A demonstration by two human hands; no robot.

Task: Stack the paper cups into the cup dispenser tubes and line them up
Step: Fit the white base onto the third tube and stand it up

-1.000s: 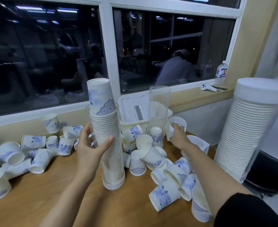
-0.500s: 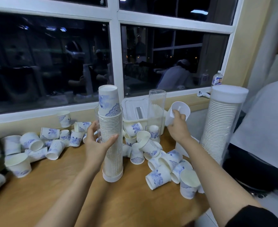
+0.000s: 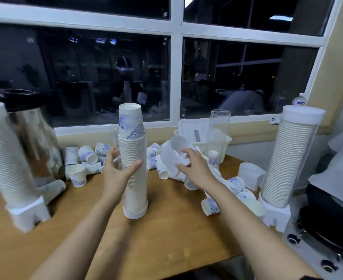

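A clear dispenser tube (image 3: 134, 178) stands upright mid-table, packed with white paper cups. An upside-down blue-patterned cup (image 3: 130, 121) sticks out of its top. My left hand (image 3: 117, 170) grips the tube around its middle. Just right of the tube, my right hand (image 3: 194, 165) holds a blurred white paper cup (image 3: 173, 153) by its rim, mouth facing me. Loose blue-and-white cups lie on their sides in a left pile (image 3: 85, 158) and a right pile (image 3: 234, 185). An empty clear tube (image 3: 219, 128) stands behind my right hand.
Two filled dispensers stand on white bases, one at the left (image 3: 7, 158) and one at the right (image 3: 292, 158). A metal urn (image 3: 38, 138) sits at the back left, a white plastic bin (image 3: 194, 131) under the window, a stove (image 3: 328, 229) past the table's right edge.
My right hand has carried the white cup left and lower, from beside the empty tube toward the filled one. The view has widened, and the left dispenser and urn now show.
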